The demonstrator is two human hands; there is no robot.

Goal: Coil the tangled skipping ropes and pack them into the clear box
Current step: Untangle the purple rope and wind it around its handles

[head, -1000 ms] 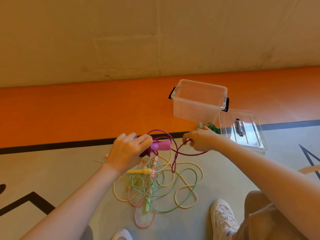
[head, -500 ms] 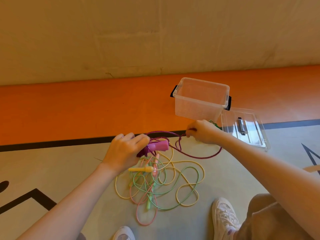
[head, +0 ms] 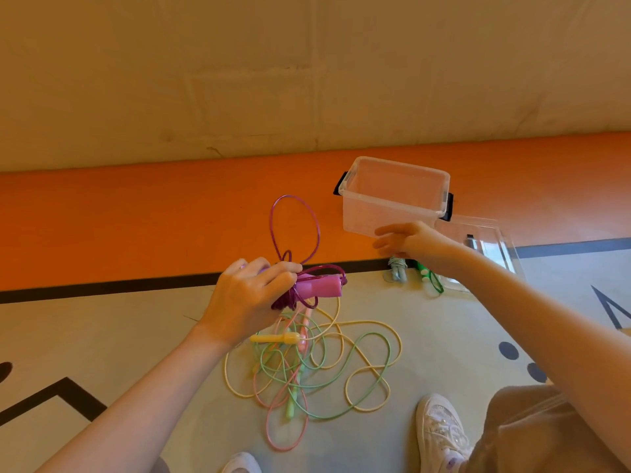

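Gripping purple rope handles, left hand fingers curled, half-hiding them; right hand fingers loose, empty.

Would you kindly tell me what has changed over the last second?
The right hand let go of the purple rope and opened; a loop of it now stands up. The left hand still grips the purple handles. Box and tangle unchanged.
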